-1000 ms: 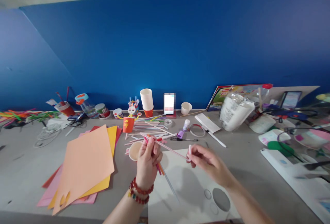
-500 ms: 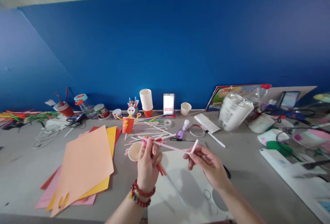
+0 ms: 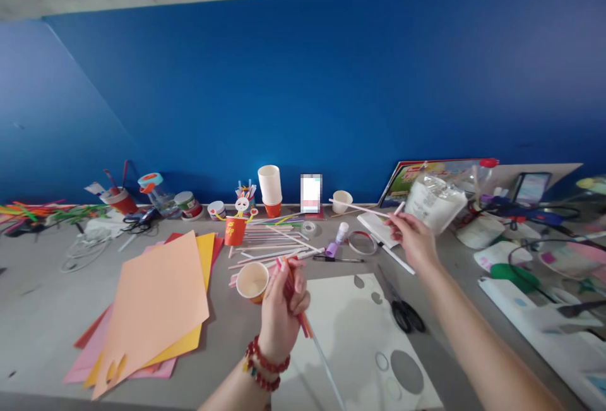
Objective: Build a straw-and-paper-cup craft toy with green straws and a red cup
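In my closed left hand is a small bundle of straws, pink, red and orange, whose lower ends stick out below the fist. A long pale blue straw slants down from the same place. My right hand pinches a pale pink bendy straw near its bent end, raised at the right over the table. Just left of my left hand stands an open paper cup. Beneath both arms lies a white sheet with cut-out holes.
Loose straws lie beyond the cup, near a red cup with a rabbit figure. Coloured paper is stacked at left. Black-handled scissors lie by the white sheet's right edge. A bagged white stack stands at the back right.
My right hand has moved away to the right and farther back with the pale pink straw, apart from my left hand. The left hand has shifted slightly right and keeps its bundle. The scissors are uncovered.
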Motion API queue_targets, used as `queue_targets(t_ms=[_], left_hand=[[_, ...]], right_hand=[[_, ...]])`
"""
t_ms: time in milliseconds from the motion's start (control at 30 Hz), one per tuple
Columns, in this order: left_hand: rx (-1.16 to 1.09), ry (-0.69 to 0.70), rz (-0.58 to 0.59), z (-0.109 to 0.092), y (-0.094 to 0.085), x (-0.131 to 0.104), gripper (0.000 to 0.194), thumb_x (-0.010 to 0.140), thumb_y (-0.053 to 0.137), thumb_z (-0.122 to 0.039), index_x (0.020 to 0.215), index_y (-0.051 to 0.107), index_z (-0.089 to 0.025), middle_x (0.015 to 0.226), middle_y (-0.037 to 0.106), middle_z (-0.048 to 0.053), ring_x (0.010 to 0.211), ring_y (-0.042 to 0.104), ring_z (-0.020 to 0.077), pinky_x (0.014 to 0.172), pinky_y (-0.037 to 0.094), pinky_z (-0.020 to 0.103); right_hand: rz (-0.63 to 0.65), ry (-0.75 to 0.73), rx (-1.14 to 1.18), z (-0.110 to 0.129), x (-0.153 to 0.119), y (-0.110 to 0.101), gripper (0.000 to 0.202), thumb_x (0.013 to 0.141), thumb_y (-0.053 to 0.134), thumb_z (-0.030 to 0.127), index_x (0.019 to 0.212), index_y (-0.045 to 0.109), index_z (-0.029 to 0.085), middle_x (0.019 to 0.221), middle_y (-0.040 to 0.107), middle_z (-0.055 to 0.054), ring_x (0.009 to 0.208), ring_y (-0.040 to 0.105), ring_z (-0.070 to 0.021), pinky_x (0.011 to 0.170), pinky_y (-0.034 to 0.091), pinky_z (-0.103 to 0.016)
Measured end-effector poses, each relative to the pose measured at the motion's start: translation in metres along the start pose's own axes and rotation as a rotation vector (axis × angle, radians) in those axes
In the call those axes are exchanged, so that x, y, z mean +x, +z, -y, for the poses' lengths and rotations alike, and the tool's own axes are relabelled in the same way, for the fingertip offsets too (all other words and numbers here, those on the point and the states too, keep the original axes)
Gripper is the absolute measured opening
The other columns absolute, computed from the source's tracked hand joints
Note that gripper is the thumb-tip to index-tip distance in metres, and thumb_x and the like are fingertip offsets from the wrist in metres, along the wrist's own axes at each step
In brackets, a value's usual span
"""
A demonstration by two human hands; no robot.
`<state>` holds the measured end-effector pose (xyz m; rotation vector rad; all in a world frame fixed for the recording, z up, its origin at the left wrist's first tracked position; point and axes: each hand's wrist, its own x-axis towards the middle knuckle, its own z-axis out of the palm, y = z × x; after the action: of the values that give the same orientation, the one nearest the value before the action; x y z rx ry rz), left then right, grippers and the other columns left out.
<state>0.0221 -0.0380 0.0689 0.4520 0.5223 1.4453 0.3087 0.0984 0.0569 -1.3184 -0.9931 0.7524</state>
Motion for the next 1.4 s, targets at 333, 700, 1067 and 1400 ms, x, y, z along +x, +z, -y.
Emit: queue_targets(t_ms=[333,700,1067,1400], left_hand=[[0.035,-0.137,-0.029,0.024,-0.009,0.002,0.023,0.084,0.070,-0.034,0.095,0.060,-0.016,0.062,0.046,-0.006,0.043,0.023,0.0013,0.043,0.018,0.017],[0.116,-0.173,0.008,0.031,-0.014,0.003,0.023,0.088,0.065,-0.036,0.099,0.057,-0.017,0.071,0.062,-0.001,0.048,0.051,0.0066,0.059,0.051,0.027],[0.149,-0.219,0.077,0.027,-0.020,0.003,0.026,0.086,0.068,-0.038,0.095,0.056,-0.016,0.070,0.060,-0.001,0.045,0.039,0.0034,0.048,0.041,0.019],[0.264,-0.289,0.207,0.023,-0.022,0.004,0.026,0.092,0.059,-0.040,0.095,0.057,-0.014,0.076,0.062,0.003,0.046,0.045,0.0058,0.048,0.044,0.022]], right_hand=[[0.048,-0.063,-0.436,-0.030,0.032,0.022,0.033,0.063,0.077,0.042,0.082,0.069,0.017,0.065,0.068,-0.008,0.062,0.057,-0.0223,0.058,0.042,-0.031],[0.758,-0.141,-0.209,0.022,-0.109,0.059,0.031,0.092,0.057,0.050,0.095,0.069,0.021,0.082,0.070,-0.003,0.059,0.059,-0.0139,0.053,0.046,-0.024],[0.872,0.068,-0.041,0.019,-0.122,0.092,0.029,0.081,0.073,0.043,0.091,0.072,0.017,0.068,0.067,-0.001,0.054,0.057,-0.0119,0.050,0.040,-0.024],[0.841,0.114,-0.022,0.018,-0.124,0.085,0.025,0.079,0.072,0.042,0.085,0.071,0.017,0.065,0.063,0.001,0.051,0.050,-0.0103,0.052,0.037,-0.025]])
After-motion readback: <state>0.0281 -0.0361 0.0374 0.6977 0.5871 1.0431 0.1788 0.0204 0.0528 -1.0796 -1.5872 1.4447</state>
